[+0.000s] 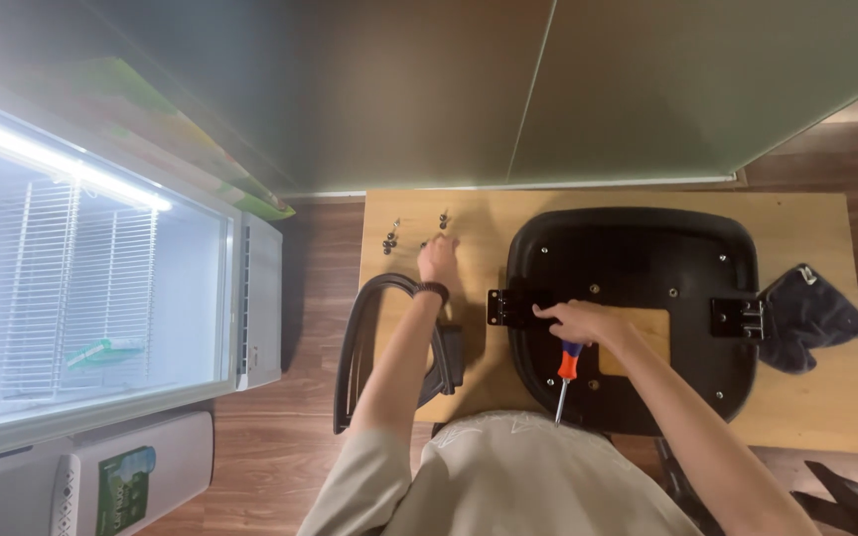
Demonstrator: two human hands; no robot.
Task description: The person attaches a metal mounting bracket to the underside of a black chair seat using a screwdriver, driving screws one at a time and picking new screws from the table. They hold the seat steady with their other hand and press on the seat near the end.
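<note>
Nearest you, your right hand (576,320) is closed on a screwdriver (566,372) with a red and blue handle, tip pointing back at you, resting on the black seat pan (638,258) that lies upside down on the desk (806,397). The pan looks rigid and bulky; grip its rim. Farther off, your left hand (439,260) reaches, fingers loosely spread, toward small screws (390,240), light and liable to roll.

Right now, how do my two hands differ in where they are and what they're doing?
The left hand is stretched far out over the bare wooden board, fingers by the small screws; the right hand lies nearer, on the black seat shell. The left hand holds nothing that shows; the right hand grips a screwdriver, tip pointing back toward the body. The left wrist wears a dark band; the right wrist is bare. Both are bare hands.
</note>
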